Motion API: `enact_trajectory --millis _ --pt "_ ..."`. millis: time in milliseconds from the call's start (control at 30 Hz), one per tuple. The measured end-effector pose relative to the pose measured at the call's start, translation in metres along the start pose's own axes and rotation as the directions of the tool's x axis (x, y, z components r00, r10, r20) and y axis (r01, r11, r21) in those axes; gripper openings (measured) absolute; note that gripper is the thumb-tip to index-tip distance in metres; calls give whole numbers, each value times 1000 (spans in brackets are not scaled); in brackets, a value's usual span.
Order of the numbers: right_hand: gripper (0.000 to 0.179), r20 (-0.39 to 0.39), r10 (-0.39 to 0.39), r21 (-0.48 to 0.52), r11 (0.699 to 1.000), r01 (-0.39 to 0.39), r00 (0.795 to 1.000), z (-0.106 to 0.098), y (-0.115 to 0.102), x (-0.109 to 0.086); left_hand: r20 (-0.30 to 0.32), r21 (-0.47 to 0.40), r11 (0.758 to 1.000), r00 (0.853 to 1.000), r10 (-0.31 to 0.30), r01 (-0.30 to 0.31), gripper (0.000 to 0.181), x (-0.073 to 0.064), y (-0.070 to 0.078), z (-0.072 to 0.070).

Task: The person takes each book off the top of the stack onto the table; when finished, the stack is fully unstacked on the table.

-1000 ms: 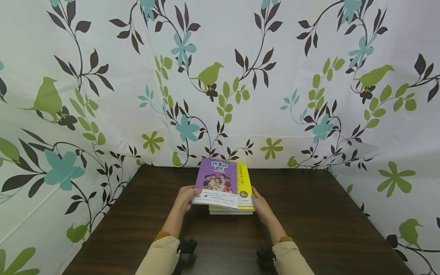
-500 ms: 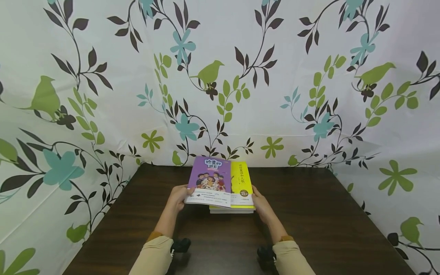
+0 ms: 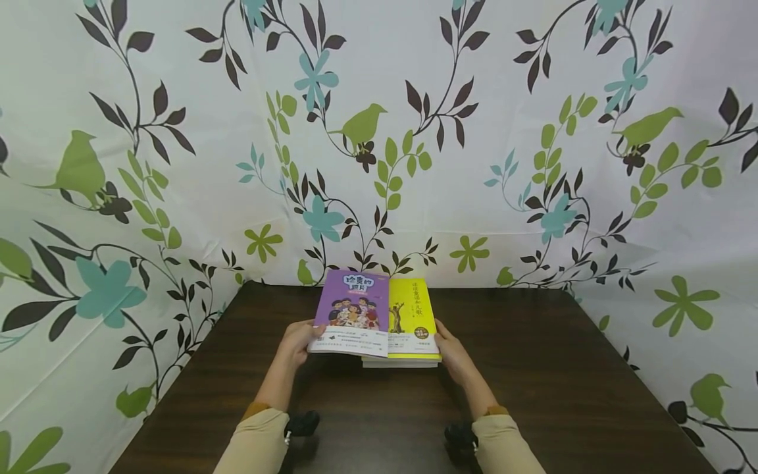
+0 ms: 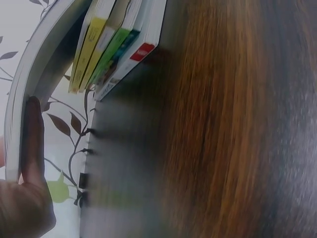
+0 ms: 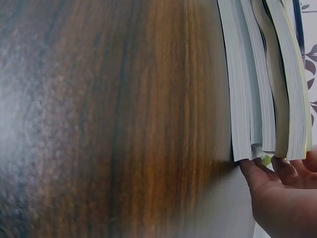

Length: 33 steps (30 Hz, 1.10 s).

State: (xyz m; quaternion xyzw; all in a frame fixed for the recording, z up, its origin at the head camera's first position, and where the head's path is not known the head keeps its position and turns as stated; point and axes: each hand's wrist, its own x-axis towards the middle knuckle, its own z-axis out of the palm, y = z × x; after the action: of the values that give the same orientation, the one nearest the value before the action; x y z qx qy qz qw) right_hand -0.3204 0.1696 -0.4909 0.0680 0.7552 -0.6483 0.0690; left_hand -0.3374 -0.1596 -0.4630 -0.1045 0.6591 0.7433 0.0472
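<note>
In the head view my left hand (image 3: 297, 339) grips a purple picture book (image 3: 351, 309) by its near left corner, thumb on the cover and fingers beneath. This book is held out over the left part of a stack, topped by a yellow book (image 3: 419, 309). The left wrist view shows the held book's pages bowed above the left hand (image 4: 29, 198), with a gap between it and the stack's spines (image 4: 106, 44). My right hand (image 3: 453, 355) rests its fingertips against the right side of the stack. In the right wrist view, those fingertips touch the page edges (image 5: 267, 99).
The stack lies on a dark wood-grain table (image 3: 533, 395), near its far edge. Behind stands a white cloth (image 3: 379, 217) printed with birds, leaves and flowers. Black wrist-worn devices (image 3: 303, 423) sit below both forearms.
My left hand has moved left with the purple book, sliding it off the stack and uncovering more of the yellow cover. My right hand stays at the stack's right side.
</note>
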Motion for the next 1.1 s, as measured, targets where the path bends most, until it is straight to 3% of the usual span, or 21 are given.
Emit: enact_trajectory --millis 400,733,1100 --pt "56 40 -76 -2 997 76 996 0 2 -5 7 35 999 1000 10 -11 51 -7 6 -13" --pt "55 4 -59 -40 997 59 998 -2 4 -2 -16 31 999 1000 15 -14 51 -6 13 -18" --pt "54 -26 -63 -69 996 61 998 -2 5 -2 -54 54 998 998 -22 25 50 -9 14 -36"
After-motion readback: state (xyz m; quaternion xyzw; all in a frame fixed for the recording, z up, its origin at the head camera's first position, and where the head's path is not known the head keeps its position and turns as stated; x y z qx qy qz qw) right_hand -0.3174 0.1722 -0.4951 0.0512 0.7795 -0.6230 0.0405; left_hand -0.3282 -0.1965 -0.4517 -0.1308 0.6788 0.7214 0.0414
